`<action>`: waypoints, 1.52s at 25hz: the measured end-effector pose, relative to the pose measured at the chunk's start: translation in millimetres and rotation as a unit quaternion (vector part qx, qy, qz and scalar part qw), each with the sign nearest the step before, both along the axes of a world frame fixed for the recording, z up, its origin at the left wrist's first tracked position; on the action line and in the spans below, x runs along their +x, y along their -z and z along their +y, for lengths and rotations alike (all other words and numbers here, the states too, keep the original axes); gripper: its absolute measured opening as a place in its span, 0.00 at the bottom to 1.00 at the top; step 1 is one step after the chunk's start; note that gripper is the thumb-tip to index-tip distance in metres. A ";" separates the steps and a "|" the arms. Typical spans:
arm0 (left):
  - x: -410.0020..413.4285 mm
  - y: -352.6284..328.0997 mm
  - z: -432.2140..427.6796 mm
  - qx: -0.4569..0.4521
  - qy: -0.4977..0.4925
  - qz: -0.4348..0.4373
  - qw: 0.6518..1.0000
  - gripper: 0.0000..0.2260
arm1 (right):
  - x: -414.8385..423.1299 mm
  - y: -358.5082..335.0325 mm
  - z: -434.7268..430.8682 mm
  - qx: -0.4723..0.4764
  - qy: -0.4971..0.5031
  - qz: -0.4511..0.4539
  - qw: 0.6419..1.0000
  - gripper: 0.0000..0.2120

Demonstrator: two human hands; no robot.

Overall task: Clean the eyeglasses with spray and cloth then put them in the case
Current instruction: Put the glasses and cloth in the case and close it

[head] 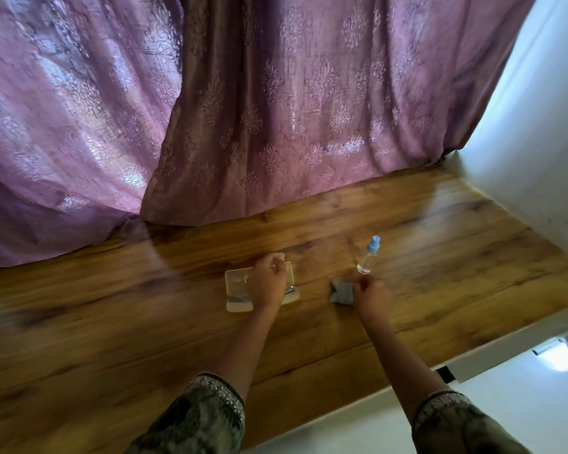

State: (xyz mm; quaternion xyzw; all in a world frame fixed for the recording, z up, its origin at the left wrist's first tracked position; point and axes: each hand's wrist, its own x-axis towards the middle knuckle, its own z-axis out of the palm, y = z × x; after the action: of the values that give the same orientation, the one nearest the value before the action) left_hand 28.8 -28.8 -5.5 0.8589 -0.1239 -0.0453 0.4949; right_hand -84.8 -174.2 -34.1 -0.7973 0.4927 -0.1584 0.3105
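A clear, whitish eyeglass case [238,290] lies open on the wooden table [112,322], and what look like the eyeglasses show dimly inside it. My left hand [268,283] rests over the case with its fingers curled on the far rim. A small grey cloth [340,294] lies to the right of the case. My right hand [373,298] pinches its right edge. Just beyond that hand stands a clear spray bottle [368,257] with a light blue nozzle, tilted slightly, apart from both hands.
A mauve patterned curtain [243,126] hangs along the table's far edge and drapes onto the wood. A white wall [538,142] bounds the right side. The table's near right edge drops to a pale floor [473,404].
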 end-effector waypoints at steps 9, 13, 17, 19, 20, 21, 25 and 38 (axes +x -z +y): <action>-16.8 7.4 -31.5 0.040 0.023 -0.016 0.999 0.10 | -5.3 20.3 -22.4 0.029 -0.034 0.028 0.999 0.12; -20.8 10.6 -33.5 0.020 0.012 -0.012 1.000 0.10 | -6.0 24.0 -26.7 0.030 -0.047 0.033 0.998 0.09; -26.9 7.1 -35.4 -0.013 -0.006 -0.014 1.000 0.10 | -7.9 18.0 -33.2 0.093 -0.054 -0.028 0.994 0.07; -28.0 4.1 -36.1 -0.018 -0.008 -0.022 1.000 0.10 | -6.0 7.3 -33.5 0.122 -0.084 -0.093 0.985 0.05; -28.1 2.3 -36.3 -0.014 -0.004 -0.030 0.999 0.10 | -4.1 0.0 -32.6 0.141 -0.110 -0.135 0.975 0.03; -28.1 0.7 -37.1 -0.010 0.000 -0.040 0.999 0.10 | -2.1 -8.7 -30.7 0.162 -0.135 -0.178 0.961 0.05; -30.1 -12.4 -38.5 -0.030 0.008 -0.068 0.997 0.09 | 12.9 -39.5 -28.7 0.204 -0.193 -0.272 0.920 0.12; -34.8 -62.4 -28.8 -0.247 0.200 0.064 0.946 0.03 | 30.4 -132.5 -20.1 0.162 -0.345 -0.326 0.865 0.10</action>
State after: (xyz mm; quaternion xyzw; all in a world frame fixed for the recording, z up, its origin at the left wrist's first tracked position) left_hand -6.1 -57.6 56.9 0.6624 -0.2684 -0.1659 0.6795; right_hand -54.4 -194.3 98.4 -0.7575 0.0756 -0.2103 0.6133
